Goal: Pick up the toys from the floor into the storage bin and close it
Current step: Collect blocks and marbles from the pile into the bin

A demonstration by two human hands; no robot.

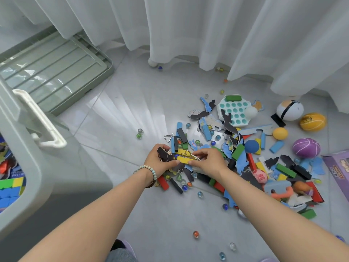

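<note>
A pile of toys (243, 152) covers the floor at centre right: coloured blocks, puzzle pieces, marbles and balls. My left hand (158, 163) grips dark puzzle pieces (165, 154) at the pile's near left edge. My right hand (207, 161) pinches a yellow block (184, 159) together with a wire piece, and my left thumb touches the same block. The grey-green storage bin (24, 167) stands open at the left, with blocks and other toys inside. Its lid (56, 72) lies flat on the floor behind it.
White curtains (207, 35) hang along the back. A purple ball (306, 148), a yellow ball (312, 121) and a white round toy (289, 110) sit at the right. A purple box (338, 173) lies at the right edge. Loose marbles (139, 133) dot the grey tiles.
</note>
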